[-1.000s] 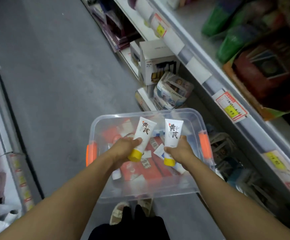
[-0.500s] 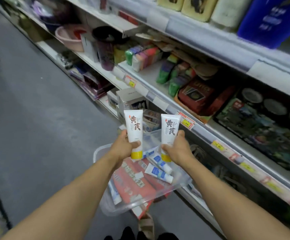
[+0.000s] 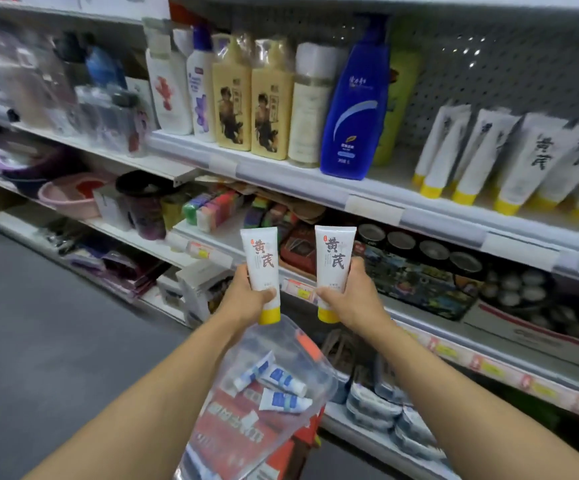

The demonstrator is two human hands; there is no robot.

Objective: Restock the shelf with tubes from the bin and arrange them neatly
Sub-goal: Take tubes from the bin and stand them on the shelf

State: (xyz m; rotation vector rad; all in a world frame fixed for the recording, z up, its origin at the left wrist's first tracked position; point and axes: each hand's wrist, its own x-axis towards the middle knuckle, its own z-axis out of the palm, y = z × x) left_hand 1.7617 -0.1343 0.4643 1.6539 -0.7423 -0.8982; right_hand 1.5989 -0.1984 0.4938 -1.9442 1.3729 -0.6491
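While both arms reach forward, each white tube reads 黄芪 in brown above a yellow cap. From the head view, the left hand [image 3: 246, 299] grips the left tube [image 3: 261, 268] and the right hand [image 3: 348, 299] grips the right tube [image 3: 333, 268], upright, above the clear bin [image 3: 319, 368]. Matching tubes [image 3: 509, 168] stand on the shelf [image 3: 378, 199] beside a blue bottle [image 3: 355, 112].

Dim, even light; left side motion-blurred, wide-angle bending at edges.

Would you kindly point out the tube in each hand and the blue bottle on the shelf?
left-hand tube [image 3: 259, 261], head view, printed front.
right-hand tube [image 3: 333, 258], head view, printed front.
blue bottle [image 3: 354, 123], head view, label area.
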